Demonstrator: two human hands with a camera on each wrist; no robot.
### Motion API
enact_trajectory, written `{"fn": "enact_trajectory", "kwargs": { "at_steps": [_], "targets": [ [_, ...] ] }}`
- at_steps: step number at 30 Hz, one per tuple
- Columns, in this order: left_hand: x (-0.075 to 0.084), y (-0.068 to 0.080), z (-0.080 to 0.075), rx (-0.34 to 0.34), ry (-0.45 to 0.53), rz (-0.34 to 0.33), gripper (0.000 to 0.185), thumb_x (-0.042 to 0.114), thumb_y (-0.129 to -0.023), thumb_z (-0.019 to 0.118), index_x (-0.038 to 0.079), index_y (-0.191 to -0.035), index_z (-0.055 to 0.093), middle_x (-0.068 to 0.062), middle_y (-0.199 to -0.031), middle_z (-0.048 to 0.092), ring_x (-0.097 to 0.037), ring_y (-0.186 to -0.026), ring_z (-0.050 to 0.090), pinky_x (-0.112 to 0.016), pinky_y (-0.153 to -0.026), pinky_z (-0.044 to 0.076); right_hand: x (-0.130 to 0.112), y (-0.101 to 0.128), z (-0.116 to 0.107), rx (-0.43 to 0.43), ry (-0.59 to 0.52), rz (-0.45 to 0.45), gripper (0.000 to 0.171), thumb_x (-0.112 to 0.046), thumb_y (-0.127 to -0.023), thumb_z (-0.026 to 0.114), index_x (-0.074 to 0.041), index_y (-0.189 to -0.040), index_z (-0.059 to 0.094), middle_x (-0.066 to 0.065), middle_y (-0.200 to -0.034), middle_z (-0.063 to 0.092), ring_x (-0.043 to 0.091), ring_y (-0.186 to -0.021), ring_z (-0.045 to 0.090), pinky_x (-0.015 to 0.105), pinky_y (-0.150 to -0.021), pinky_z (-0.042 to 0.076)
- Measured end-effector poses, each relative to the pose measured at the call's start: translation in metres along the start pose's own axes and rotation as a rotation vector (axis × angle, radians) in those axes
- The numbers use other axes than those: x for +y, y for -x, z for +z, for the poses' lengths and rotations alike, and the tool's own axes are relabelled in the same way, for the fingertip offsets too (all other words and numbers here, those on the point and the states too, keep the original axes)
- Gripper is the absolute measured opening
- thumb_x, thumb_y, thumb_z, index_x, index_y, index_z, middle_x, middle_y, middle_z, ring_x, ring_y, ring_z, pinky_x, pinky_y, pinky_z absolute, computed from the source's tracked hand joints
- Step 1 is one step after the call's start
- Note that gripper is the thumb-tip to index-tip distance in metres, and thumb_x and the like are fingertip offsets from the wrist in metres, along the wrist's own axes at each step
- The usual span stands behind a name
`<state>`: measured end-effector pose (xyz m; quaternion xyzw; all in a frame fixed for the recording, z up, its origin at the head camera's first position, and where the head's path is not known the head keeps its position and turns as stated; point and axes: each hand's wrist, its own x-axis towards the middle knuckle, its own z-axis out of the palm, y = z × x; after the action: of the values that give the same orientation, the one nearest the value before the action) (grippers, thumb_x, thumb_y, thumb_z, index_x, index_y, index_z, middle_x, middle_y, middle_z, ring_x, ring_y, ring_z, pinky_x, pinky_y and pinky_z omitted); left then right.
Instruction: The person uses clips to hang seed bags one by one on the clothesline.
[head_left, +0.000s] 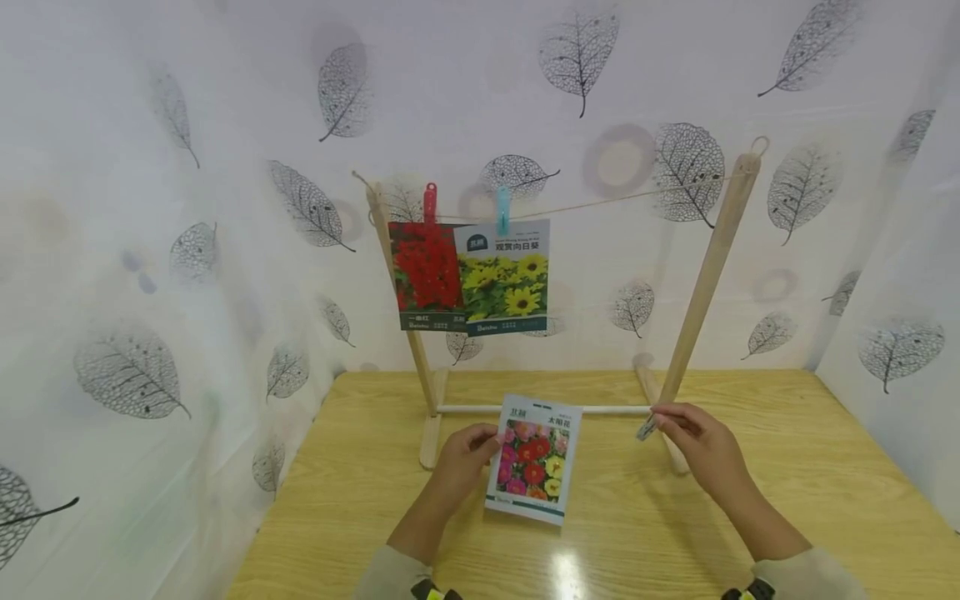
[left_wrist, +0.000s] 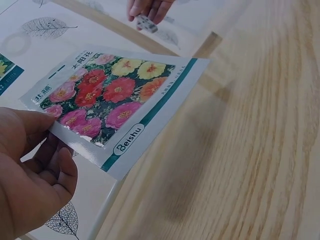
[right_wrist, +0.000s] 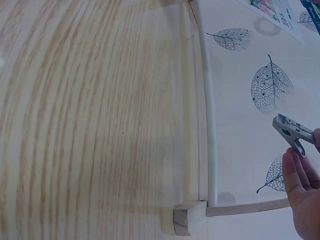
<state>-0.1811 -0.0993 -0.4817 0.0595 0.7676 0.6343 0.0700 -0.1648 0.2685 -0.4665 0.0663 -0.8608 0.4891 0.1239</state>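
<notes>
In the head view my left hand [head_left: 463, 462] pinches the left edge of a seed packet [head_left: 532, 458] with red, pink and yellow flowers on it. Close up in the left wrist view, the thumb lies on the front of the packet [left_wrist: 120, 100], which tilts above the table. To the right, my right hand [head_left: 708, 450] grips a small grey clothespin [head_left: 647, 427] near the rack's right post. The right wrist view shows fingers and thumb at the handle end of this clothespin [right_wrist: 292, 132]; part of the hand is cut off.
A wooden rack with a right post [head_left: 708, 275] stands on the table [head_left: 360, 500], a string [head_left: 622, 198] across its top. From the string hang a red-flower packet [head_left: 423, 271] under a red clip [head_left: 430, 204] and an overlapping sunflower packet [head_left: 504, 287] under a blue clip [head_left: 503, 210].
</notes>
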Motion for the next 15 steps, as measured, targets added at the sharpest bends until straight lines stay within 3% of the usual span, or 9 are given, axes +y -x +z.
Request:
{"fn": "enact_trajectory", "kwargs": {
  "at_steps": [5, 15],
  "targets": [
    [0.0002, -0.0016, 0.0001, 0.003, 0.019, 0.017, 0.029, 0.024, -0.101, 0.062, 0.001, -0.116, 0.069, -0.008, -0.103, 0.068, -0.015, -0.093, 0.060, -0.032, -0.082, 0.055, -0.0024, -0.0007, -0.0018, -0.011, -0.025, 0.010, 0.035, -0.030, -0.103, 0.059, -0.006, -0.128, 0.066, -0.024, -0.113, 0.063, -0.015, -0.100, 0.059, 0.006, -0.083, 0.050],
    [0.0046, -0.0048, 0.0005, 0.031, 0.011, 0.006, 0.029, 0.026, -0.099, 0.064, 0.002, -0.116, 0.069, -0.008, -0.102, 0.068, -0.015, -0.091, 0.059, -0.038, -0.084, 0.055, -0.0079, -0.0020, -0.0026, 0.005, -0.040, -0.024, 0.031, -0.027, -0.103, 0.059, -0.009, -0.127, 0.067, -0.026, -0.117, 0.061, -0.009, -0.103, 0.061, 0.006, -0.084, 0.050]
  ]
}}
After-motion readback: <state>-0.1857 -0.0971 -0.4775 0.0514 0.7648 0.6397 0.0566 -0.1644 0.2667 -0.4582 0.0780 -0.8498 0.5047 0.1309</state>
